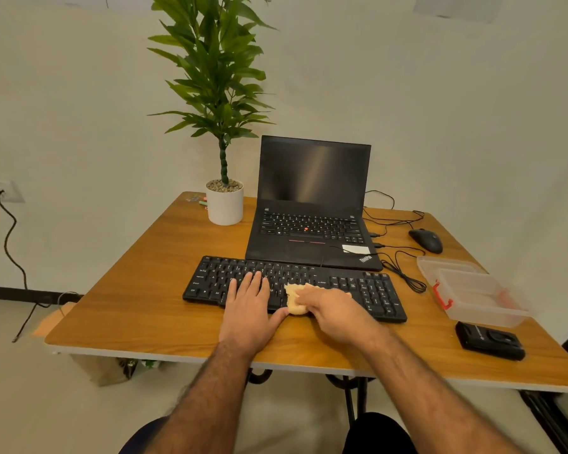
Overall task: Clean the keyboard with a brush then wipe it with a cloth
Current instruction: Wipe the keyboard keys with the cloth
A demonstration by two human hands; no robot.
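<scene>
Wooden counter (138,290) carries a black keyboard (368,286) just in front of a laptop (312,204), where the left hand (251,309) rests flat, grip wide, while the right hand (333,311), grip curled, presses a cloth (294,298) onto the keys.

The right hand (333,311) presses a crumpled pale yellow cloth (296,298) onto the middle of the flat black plastic keyboard (368,290), fingers curled over the cloth. Just left of that grip, the left hand (251,311) lies flat on the keys, fingers straight, thumb reaching toward the cloth. Directly beyond the grip stands an open black laptop (312,204), with a white-potted green plant (225,204) to its left. Right of the grip lie a clear plastic box (473,290) and a black mouse (427,240). All rest on the brown wooden table (145,290).
</scene>
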